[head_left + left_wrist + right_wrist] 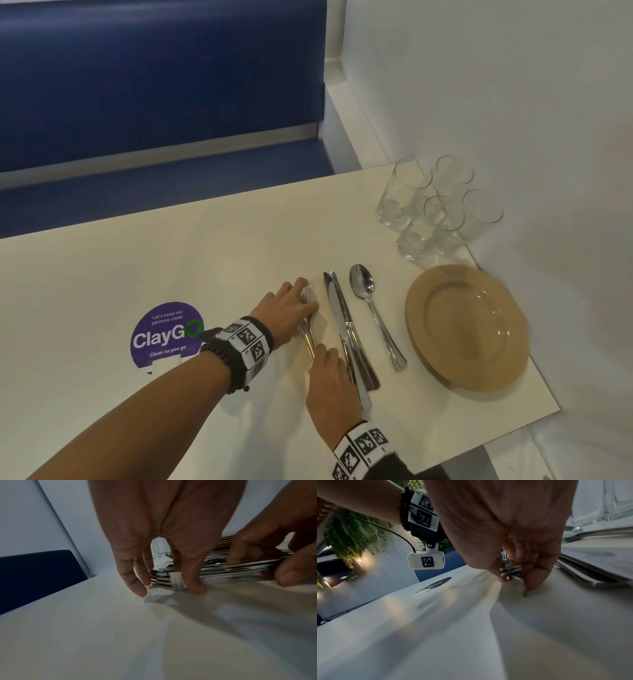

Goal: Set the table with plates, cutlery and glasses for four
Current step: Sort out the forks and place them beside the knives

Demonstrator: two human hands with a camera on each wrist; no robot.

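Observation:
A stack of forks (308,334) lies on the white table (205,257), left of the knives (344,335). My left hand (291,303) pinches the tined end (163,580) between thumb and fingers (137,582). My right hand (325,366) pinches the handle ends (511,570), lifted slightly off the table. Right of the knives lies a spoon pile (371,308), then stacked tan plates (466,325). Several clear glasses (438,209) stand at the far right corner.
A purple round sticker (164,334) is on the table left of my left wrist. A blue bench (154,85) runs behind the table's far edge. A white wall (513,102) borders the right side, close to the glasses and plates.

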